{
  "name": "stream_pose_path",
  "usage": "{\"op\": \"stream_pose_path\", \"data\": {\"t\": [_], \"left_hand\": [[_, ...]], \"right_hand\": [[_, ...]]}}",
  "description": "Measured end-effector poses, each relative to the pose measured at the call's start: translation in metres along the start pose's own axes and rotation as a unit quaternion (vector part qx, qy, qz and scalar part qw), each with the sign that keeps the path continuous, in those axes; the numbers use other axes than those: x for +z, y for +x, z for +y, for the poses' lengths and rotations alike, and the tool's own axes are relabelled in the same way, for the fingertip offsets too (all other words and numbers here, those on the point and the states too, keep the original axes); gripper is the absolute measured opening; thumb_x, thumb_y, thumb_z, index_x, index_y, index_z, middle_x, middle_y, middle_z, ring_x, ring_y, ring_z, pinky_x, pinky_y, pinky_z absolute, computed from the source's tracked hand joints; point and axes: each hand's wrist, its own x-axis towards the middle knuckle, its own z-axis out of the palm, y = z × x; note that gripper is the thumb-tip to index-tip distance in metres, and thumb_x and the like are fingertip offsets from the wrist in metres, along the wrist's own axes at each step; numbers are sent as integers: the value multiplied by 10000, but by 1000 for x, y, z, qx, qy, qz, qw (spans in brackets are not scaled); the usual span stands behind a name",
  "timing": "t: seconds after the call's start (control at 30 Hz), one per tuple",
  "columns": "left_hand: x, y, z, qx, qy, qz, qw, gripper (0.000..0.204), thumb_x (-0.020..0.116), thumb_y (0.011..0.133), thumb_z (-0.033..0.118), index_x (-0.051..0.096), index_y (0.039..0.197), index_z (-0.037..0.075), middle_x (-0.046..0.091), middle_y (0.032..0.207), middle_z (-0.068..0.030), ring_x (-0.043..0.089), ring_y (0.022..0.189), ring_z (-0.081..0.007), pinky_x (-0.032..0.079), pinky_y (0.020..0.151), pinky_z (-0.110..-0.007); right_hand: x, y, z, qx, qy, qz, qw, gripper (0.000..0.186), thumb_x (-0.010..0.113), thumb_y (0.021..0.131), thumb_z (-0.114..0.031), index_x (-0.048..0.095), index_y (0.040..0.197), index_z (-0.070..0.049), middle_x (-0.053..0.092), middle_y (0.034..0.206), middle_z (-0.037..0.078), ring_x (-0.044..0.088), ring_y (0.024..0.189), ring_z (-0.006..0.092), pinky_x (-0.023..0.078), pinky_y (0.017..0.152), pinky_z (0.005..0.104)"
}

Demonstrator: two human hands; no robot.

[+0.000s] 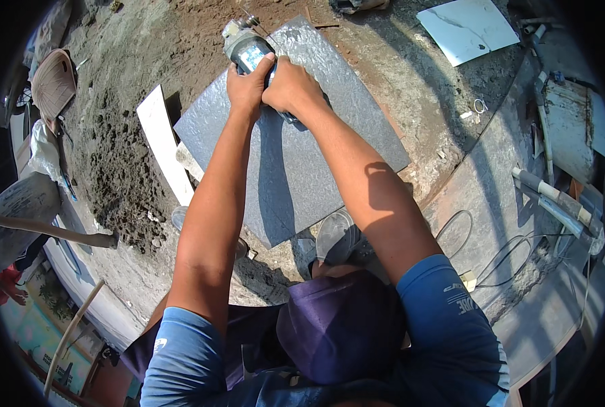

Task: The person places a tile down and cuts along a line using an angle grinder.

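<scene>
Both my arms stretch forward over a large grey stone-textured tile [356, 119] on the ground. My left hand [247, 88] and my right hand [292, 86] are closed around the body of an angle grinder [248, 51]. My left hand is on its left side, the right behind it. The grinder's metal head points away from me near the tile's far corner. Its disc looks thin from here, and I cannot tell whether it touches the tile. My shoe [336, 236] is at the tile's near edge.
White tile pieces lie left [161, 142] and far right [470, 28]. Dark loose mortar [126, 176] and a hoe [51, 229] are on the left. A black cable [502, 261] loops on the right, near several pipes [553, 197].
</scene>
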Motion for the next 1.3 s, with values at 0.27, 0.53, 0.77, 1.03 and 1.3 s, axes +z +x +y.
{"op": "stream_pose_path", "data": {"t": [0.27,0.53,0.77,1.03,1.3], "left_hand": [[5,-7,3,5,62,45,997,881,910,692,460,544,1310,-51,689,1162,-198,685,1018,-262,539,897,-361],[-6,-10,8,10,40,53,998,762,907,713,415,580,1259,-5,714,1117,-160,698,981,-251,539,886,-367],[2,-13,6,9,39,43,998,739,907,710,414,583,1233,5,718,1108,-156,701,976,-252,534,893,-362],[-1,-8,3,21,-12,21,999,721,910,736,333,565,1272,-5,713,1093,-147,700,937,-219,549,837,-337],[-70,-22,13,21,-183,40,982,624,692,997,311,458,1433,-70,643,968,-71,612,805,-98,496,678,-233]], "right_hand": [[3,3,0,-3,2,11,1000,564,689,810,-179,525,1310,23,672,1228,268,649,1184,413,524,1012,481],[11,7,-7,-1,6,10,1000,695,765,771,-278,513,1350,13,672,1222,289,650,1157,443,511,998,498],[7,6,-4,13,-1,11,1000,602,723,808,-225,521,1329,0,669,1225,284,638,1179,436,500,1022,493],[1,1,-10,15,3,5,1000,615,722,821,-235,502,1336,17,668,1221,288,642,1176,434,505,1013,495],[-11,-19,-33,-49,39,-13,998,720,815,721,-236,460,1292,24,682,1144,294,664,1107,453,535,960,501]]}}
